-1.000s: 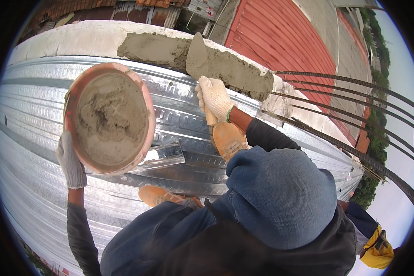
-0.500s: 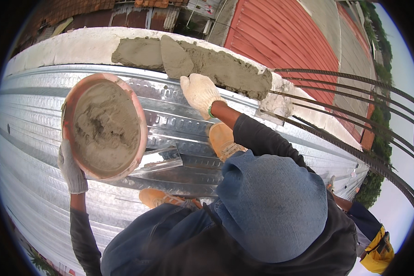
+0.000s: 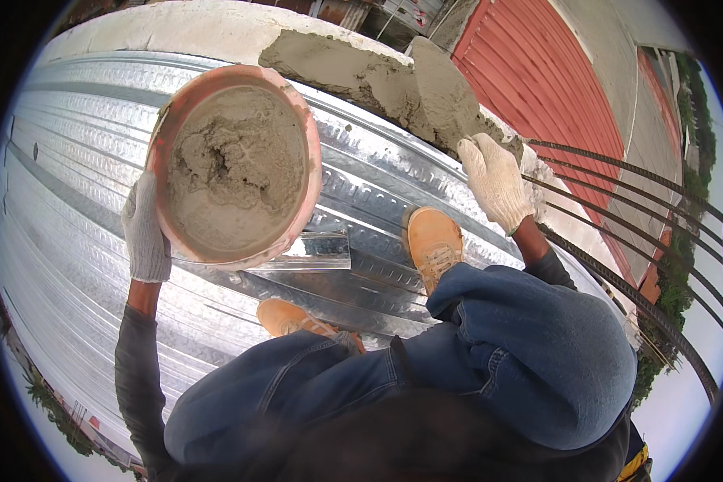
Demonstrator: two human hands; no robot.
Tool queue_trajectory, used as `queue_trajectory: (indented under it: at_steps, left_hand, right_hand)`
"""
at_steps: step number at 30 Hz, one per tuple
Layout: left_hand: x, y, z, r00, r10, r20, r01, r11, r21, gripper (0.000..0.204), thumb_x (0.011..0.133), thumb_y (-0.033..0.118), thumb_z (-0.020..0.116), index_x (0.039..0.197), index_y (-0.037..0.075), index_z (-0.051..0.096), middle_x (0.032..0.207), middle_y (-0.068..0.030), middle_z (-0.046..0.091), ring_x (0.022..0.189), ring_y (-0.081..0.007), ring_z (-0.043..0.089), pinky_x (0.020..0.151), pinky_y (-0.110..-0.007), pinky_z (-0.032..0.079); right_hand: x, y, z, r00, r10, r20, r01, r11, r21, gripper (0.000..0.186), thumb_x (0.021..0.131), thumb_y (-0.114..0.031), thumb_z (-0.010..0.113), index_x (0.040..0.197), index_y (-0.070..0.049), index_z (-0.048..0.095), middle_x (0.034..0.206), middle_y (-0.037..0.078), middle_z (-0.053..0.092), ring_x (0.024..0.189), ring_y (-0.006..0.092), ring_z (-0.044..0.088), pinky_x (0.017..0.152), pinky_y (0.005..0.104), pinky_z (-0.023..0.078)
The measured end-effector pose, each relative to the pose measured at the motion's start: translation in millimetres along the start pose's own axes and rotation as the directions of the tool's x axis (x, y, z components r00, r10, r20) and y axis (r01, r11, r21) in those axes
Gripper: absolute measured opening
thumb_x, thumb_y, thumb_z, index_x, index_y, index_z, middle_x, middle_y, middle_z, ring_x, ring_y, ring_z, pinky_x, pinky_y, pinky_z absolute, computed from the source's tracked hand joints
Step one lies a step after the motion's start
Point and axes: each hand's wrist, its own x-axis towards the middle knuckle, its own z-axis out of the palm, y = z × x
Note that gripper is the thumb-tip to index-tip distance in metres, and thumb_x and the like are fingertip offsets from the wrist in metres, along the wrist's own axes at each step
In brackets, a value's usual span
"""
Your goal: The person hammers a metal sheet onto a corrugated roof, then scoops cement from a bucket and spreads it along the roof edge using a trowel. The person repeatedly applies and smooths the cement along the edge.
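A round, reddish tub [image 3: 314, 161] of wet grey mortar [image 3: 237, 173] is at my left. Gloved in white knit, my left hand [image 3: 147, 233] grips the tub's left rim, fingers partly hidden behind it. My right hand [image 3: 496, 183], in a matching glove, is closed around a trowel [image 3: 443, 90]; its handle is hidden inside the fist. The mortar-coated blade lies against the top of a pale low wall [image 3: 161, 28]. A rough band of fresh mortar [image 3: 329, 68] runs along that wall to the left of the blade.
Ribbed, shiny metal decking [image 3: 80, 185] lies underfoot, with a loose metal piece [image 3: 317, 251] beside the tub. My tan shoes [image 3: 434, 245] stand on it. Several steel bars [image 3: 635, 285] stick out at the right. Beyond the wall is a red corrugated roof [image 3: 546, 80].
My right hand has carried the trowel rightward along the mortar band, toward the steel bars. My left hand keeps its grip on the tub. The view has shifted, and another person at lower right is mostly hidden.
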Motion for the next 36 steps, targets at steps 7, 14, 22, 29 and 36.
queue_trajectory:
  at_steps: [7,14,22,29,36]
  left_hand:
    - [-31,51,40,0.995,0.070,0.072,-0.077,0.991,0.105,0.035,0.111,0.040,0.081,0.116,0.005,0.079,0.102,0.0038,0.070,0.091,-0.0051,0.062,0.080,-0.025,0.053]
    - [-55,65,49,0.987,0.104,0.124,-0.125,0.977,0.171,0.032,0.113,0.036,0.080,0.102,0.006,0.076,0.087,0.0056,0.067,0.076,-0.0018,0.057,0.066,-0.024,0.049]
    - [-56,72,56,0.986,0.080,0.144,-0.105,0.980,0.170,0.031,0.113,0.036,0.080,0.103,0.007,0.075,0.087,0.0067,0.064,0.078,-0.0013,0.055,0.067,-0.023,0.047]
    - [-26,47,39,0.992,0.125,-0.027,-0.114,0.963,0.242,0.036,0.113,0.041,0.078,0.103,0.007,0.075,0.092,0.0067,0.061,0.088,-0.0051,0.052,0.081,-0.024,0.046]
    - [1,-4,-21,0.998,0.049,0.029,-0.054,0.978,0.202,0.040,0.116,0.044,0.073,0.121,0.004,0.078,0.109,0.0008,0.070,0.102,-0.0098,0.061,0.093,-0.029,0.051]
  right_hand:
    - [-26,-137,-84,0.867,-0.493,0.070,0.496,0.846,-0.196,0.032,0.107,-0.032,0.076,0.123,-0.004,0.072,0.100,0.019,0.075,0.089,0.0367,0.078,0.079,0.0477,0.061]
    - [-23,-210,-84,0.870,-0.357,0.341,0.481,0.769,-0.422,0.033,0.107,-0.030,0.075,0.124,-0.002,0.073,0.097,0.023,0.075,0.089,0.0398,0.079,0.082,0.0518,0.061]
    - [-18,-193,-18,0.740,-0.333,0.584,0.365,0.929,0.067,0.046,0.113,-0.041,0.066,0.117,0.004,0.076,0.098,0.026,0.076,0.089,0.0470,0.073,0.086,0.0550,0.058]
    - [-42,-159,-49,0.832,-0.270,0.484,0.182,0.958,0.221,0.049,0.113,-0.047,0.066,0.116,0.000,0.080,0.093,0.023,0.078,0.084,0.0343,0.075,0.082,0.0472,0.060]
    - [-64,-86,-80,0.937,0.010,0.348,-0.067,0.986,0.153,0.041,0.110,-0.041,0.071,0.108,-0.001,0.078,0.084,0.016,0.073,0.076,0.0276,0.070,0.076,0.0433,0.057]
